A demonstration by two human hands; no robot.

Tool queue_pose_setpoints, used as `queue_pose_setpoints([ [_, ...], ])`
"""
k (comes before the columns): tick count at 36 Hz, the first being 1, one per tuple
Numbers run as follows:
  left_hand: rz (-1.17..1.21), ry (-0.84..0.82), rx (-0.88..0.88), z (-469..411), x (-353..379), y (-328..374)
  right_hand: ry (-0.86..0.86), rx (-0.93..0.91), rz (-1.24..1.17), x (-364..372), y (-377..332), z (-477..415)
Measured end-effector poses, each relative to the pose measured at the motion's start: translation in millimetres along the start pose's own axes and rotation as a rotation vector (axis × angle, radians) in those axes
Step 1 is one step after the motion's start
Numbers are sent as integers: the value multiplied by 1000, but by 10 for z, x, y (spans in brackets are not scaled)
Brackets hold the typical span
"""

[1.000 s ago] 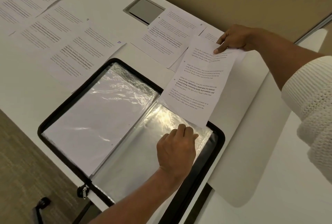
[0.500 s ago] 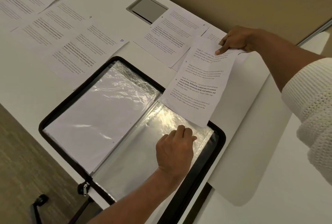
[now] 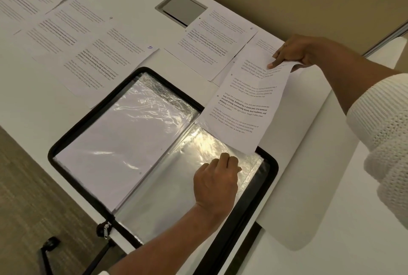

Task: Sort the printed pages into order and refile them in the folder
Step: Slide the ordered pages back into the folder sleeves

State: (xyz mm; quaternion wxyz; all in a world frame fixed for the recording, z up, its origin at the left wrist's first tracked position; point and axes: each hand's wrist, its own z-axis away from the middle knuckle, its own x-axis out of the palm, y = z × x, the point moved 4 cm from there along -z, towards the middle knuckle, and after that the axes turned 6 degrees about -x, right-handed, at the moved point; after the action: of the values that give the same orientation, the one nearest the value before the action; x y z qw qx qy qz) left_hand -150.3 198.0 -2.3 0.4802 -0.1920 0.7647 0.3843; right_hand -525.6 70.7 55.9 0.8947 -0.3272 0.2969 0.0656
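Observation:
A black zip folder (image 3: 66, 140) lies open on the white table (image 3: 309, 186), with clear plastic sleeves on both sides. The left sleeve (image 3: 123, 142) holds a blank-looking sheet. My right hand (image 3: 289, 52) pinches the top edge of a printed page (image 3: 247, 98), whose lower corner hangs over the right sleeve (image 3: 176, 186). My left hand (image 3: 217, 181) rests with curled fingers at that sleeve's top opening, apparently pinching the plastic just below the page's corner. Several more printed pages (image 3: 106, 62) lie spread out on the table beyond the folder.
A grey recessed cable hatch (image 3: 183, 8) sits in the table behind the pages. Another printed page (image 3: 218, 42) lies between the hatch and the held sheet. The table edge runs diagonally at the left, with carpet (image 3: 33, 186) below. A second white tabletop (image 3: 331, 257) adjoins at the right.
The held page has sunk slightly towards the right sleeve's opening and now bends near my right hand. My left hand stays at the sleeve's top.

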Motion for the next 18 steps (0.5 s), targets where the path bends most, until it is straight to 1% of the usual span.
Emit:
queue_pose_setpoints([
  [11, 16, 11, -7, -1, 23, 9, 2, 86, -60, 89, 81, -20],
  [18, -24, -11, 14, -10, 29, 28, -20, 146, -70, 129, 188, -71],
])
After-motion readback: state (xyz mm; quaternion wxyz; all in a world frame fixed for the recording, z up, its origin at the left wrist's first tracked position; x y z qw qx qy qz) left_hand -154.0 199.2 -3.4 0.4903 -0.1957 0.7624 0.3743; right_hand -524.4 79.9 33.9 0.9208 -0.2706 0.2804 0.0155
